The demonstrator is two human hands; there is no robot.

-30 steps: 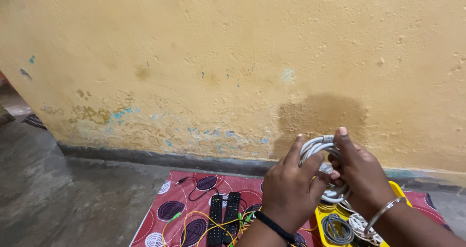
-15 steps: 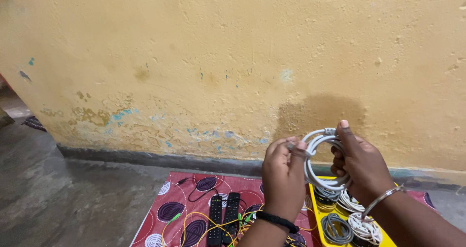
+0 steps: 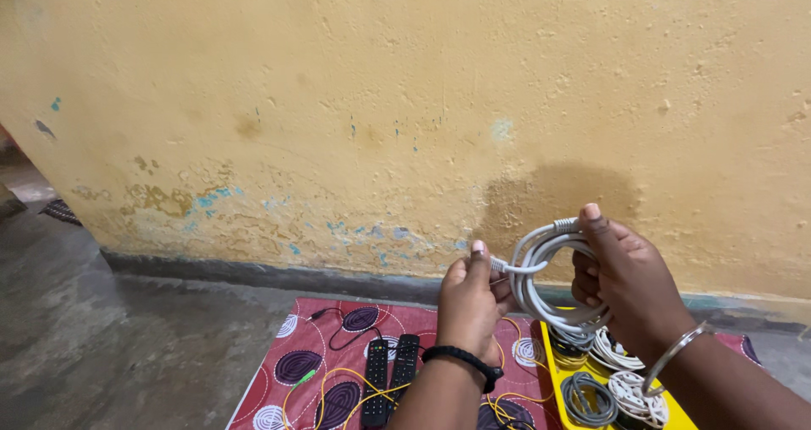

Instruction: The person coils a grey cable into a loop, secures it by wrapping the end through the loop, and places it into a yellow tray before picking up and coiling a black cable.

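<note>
A coil of white cable (image 3: 541,286) is held up in front of the yellow wall. My right hand (image 3: 625,282) grips the coil's right side, thumb up on its top. My left hand (image 3: 469,303), with a black band on its wrist, pinches the cable's loose end with its plug at the coil's left edge. Below the hands a yellow tray (image 3: 553,371) holds several coiled grey and white cables (image 3: 612,383).
A red patterned mat (image 3: 296,371) lies on the grey floor (image 3: 127,337). On it are two black remotes (image 3: 390,371), thin yellow wires (image 3: 338,392) and a black wire (image 3: 338,329). The yellow wall (image 3: 380,100) stands close behind.
My hands have drawn apart. The left hand has moved left off the coil and now pulls the cable end out to the left, while the right hand keeps hold of the coil.
</note>
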